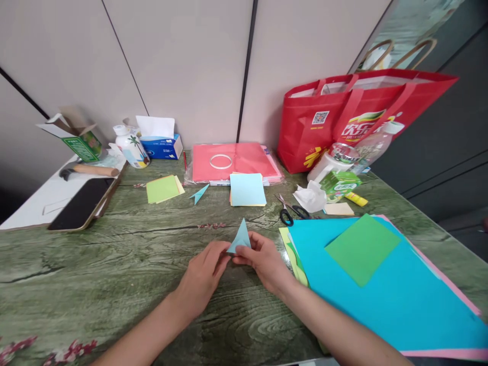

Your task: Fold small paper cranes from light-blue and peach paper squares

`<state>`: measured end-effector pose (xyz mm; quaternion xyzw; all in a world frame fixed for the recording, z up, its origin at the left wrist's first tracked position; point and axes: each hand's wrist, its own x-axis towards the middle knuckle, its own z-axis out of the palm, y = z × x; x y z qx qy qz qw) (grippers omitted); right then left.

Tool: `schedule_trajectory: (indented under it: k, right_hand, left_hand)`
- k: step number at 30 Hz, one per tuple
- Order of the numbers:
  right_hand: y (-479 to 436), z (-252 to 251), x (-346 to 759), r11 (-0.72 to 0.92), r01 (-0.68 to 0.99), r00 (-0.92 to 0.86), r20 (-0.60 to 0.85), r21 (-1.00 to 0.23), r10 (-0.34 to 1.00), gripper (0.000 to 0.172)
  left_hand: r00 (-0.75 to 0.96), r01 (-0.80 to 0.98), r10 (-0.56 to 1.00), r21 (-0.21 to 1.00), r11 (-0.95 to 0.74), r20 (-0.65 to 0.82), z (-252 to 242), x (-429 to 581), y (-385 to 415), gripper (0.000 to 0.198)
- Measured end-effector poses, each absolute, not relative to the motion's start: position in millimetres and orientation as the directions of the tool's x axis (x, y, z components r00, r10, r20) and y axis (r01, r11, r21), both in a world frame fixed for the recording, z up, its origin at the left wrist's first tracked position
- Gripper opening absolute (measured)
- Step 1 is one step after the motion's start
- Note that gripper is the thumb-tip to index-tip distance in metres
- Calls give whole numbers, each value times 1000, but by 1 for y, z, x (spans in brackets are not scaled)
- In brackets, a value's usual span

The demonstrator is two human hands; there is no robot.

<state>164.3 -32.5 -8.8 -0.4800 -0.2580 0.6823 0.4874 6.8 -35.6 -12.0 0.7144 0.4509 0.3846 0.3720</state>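
Note:
A small light-blue paper folded into a pointed triangle point(241, 238) stands tip-up over the green table point(114, 264). My left hand point(204, 277) pinches its lower left corner, fingers closed on the paper. My right hand point(263, 259) grips its lower right edge between thumb and fingers. Both hands meet just below the fold, near the table's middle. A second folded blue piece point(200, 193) lies farther back.
Large cyan sheets point(381, 295) with a green square point(362, 247) lie at right. Scissors point(290, 209), a light-blue paper stack point(247, 189), green-yellow squares point(163, 188), red paper with a tape ring point(221, 161), a red bag point(343, 117), tissue box point(162, 145) and phone point(82, 203) surround.

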Motion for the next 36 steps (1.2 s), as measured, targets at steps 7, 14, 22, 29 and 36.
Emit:
schedule_trajectory:
  k: [7, 14, 22, 29, 36]
  right_hand:
    - [-34, -5, 165, -476, -507, -147, -472, -718, 869, 28]
    - [-33, -3, 167, -488, -528, -175, -473, -695, 864, 29]
    - [-32, -5, 168, -411, -425, -141, -389, -807, 910, 36]
    - [-32, -6, 166, -307, -331, -100, -290, -892, 952, 31]
    - [-29, -10, 168, -270, -279, -97, -252, -922, 963, 26]
  left_hand:
    - [176, 343, 970, 913, -222, 169, -11, 7, -38, 15]
    - [234, 366, 950, 886, -285, 209, -16, 5, -41, 14]
    - [181, 151, 980, 987, 53, -80, 10, 18, -31, 30]
    - [93, 5, 974, 978, 207, -207, 8, 17, -25, 17]
    - [119, -71, 968, 970, 231, -221, 10, 16, -23, 18]
